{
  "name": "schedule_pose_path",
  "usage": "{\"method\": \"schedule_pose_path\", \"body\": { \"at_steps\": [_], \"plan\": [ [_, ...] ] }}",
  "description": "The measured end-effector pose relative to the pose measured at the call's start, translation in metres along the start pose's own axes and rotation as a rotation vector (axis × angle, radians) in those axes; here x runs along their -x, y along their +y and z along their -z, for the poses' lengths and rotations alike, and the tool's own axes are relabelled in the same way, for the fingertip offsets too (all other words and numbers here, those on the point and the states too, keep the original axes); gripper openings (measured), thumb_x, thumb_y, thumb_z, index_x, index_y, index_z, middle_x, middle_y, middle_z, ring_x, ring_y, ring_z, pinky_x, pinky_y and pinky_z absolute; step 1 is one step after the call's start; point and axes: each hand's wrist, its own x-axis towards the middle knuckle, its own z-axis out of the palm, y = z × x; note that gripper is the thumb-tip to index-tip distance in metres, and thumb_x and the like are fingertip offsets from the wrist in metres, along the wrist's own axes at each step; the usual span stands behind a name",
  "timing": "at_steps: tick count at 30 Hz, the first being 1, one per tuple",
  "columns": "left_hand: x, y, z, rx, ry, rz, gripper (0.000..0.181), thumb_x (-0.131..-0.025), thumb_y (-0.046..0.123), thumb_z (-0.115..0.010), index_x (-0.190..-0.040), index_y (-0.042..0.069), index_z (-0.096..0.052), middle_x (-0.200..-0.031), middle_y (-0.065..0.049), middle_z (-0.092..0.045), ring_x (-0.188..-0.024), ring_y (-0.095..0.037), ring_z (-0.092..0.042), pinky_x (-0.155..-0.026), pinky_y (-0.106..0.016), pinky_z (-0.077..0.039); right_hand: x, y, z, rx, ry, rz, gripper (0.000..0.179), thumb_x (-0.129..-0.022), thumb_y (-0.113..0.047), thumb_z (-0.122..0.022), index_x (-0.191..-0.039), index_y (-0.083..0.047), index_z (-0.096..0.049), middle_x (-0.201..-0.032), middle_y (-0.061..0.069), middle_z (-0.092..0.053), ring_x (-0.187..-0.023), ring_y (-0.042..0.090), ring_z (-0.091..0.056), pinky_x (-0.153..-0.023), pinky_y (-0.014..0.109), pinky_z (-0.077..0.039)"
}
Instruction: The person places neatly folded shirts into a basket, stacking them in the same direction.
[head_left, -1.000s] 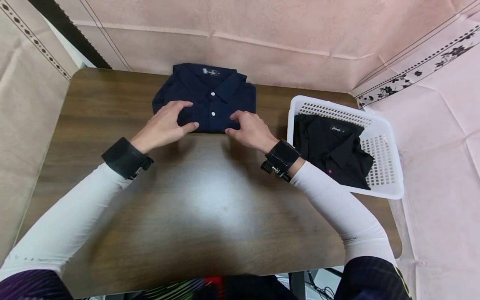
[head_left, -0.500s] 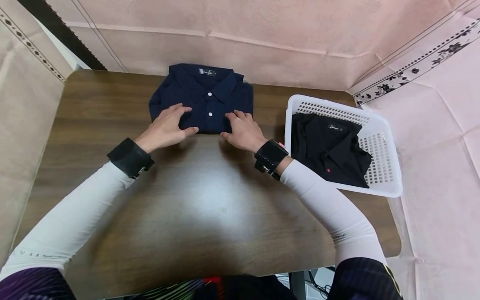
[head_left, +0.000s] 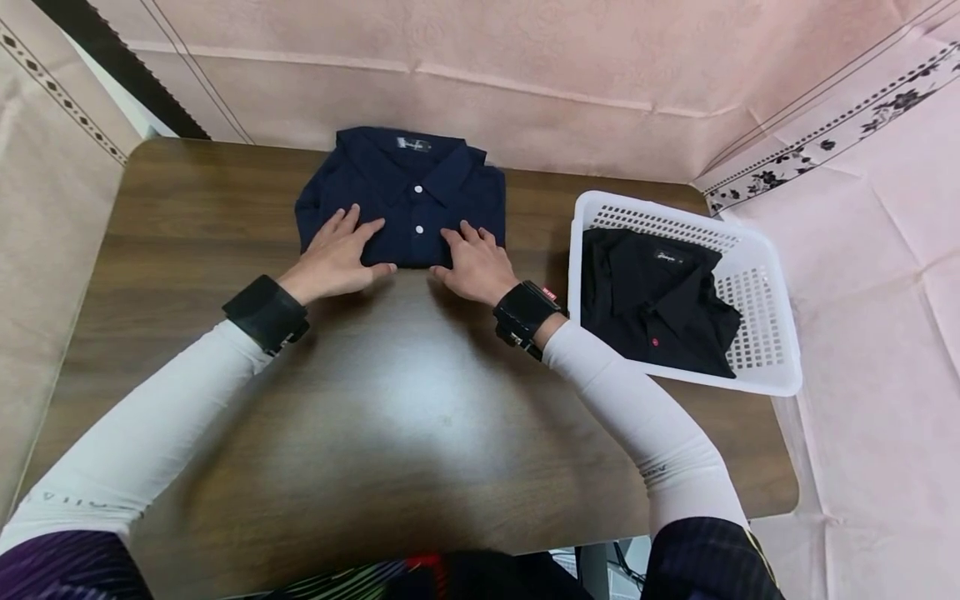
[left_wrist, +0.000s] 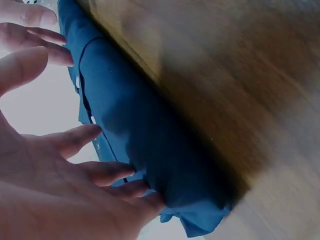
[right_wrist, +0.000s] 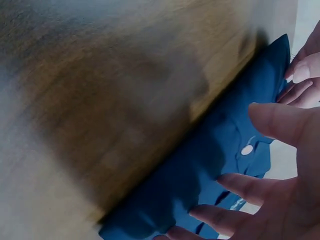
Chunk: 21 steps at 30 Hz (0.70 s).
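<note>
A folded navy polo shirt [head_left: 397,179] lies near the table's back edge, collar away from me, two white buttons showing on its placket. My left hand [head_left: 333,257] rests at the shirt's front left, fingers spread and fairly straight over the cloth. On the front right of the shirt is my right hand [head_left: 477,265], its fingers fanned out too. Both thumbs point inward along the near fold. In the left wrist view the fingertips [left_wrist: 155,201] touch the navy fabric; in the right wrist view the fingertips [right_wrist: 194,212] meet it as well. Neither hand grips the cloth.
A white plastic basket [head_left: 785,333] with a folded black shirt [head_left: 660,300] in it stands at the right of the brown wooden table [head_left: 420,433]. Pink patterned cloth [head_left: 450,75] hangs behind and beside the table. Cables [head_left: 628,562] show below the front edge.
My right hand has shifted left over the navy polo shirt and its fingers have spread. The left hand has moved slightly right relative to the shirt, its fingers also spreading. The shirt stays folded.
</note>
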Motion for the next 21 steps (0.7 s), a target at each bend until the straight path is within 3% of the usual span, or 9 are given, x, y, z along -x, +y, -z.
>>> {"method": "schedule_pose_path", "body": {
  "at_steps": [6,21],
  "plan": [
    [0.001,0.000,-0.003,-0.056,-0.058,0.011,0.088,-0.092,0.052,-0.051,-0.159,0.006,-0.015,-0.161,-0.030,0.002,-0.147,-0.047,0.005,-0.116,-0.063,-0.002,-0.002,0.002,-0.010,0.016,-0.023,-0.015,0.070,-0.094,-0.047,-0.054,-0.155,-0.019,-0.034,-0.163,0.014,-0.022,-0.144,0.039,-0.023,-0.114,0.056,-0.025],
    [0.009,0.001,-0.009,-0.098,-0.102,0.022,0.089,-0.092,0.055,-0.051,-0.159,0.007,-0.016,-0.162,-0.030,-0.001,-0.146,-0.048,-0.001,-0.114,-0.067,-0.007,0.010,0.001,-0.017,0.060,-0.025,0.018,0.073,-0.093,-0.048,-0.055,-0.156,-0.018,-0.032,-0.162,0.016,-0.022,-0.143,0.041,-0.024,-0.111,0.059,-0.029]
  ]
}}
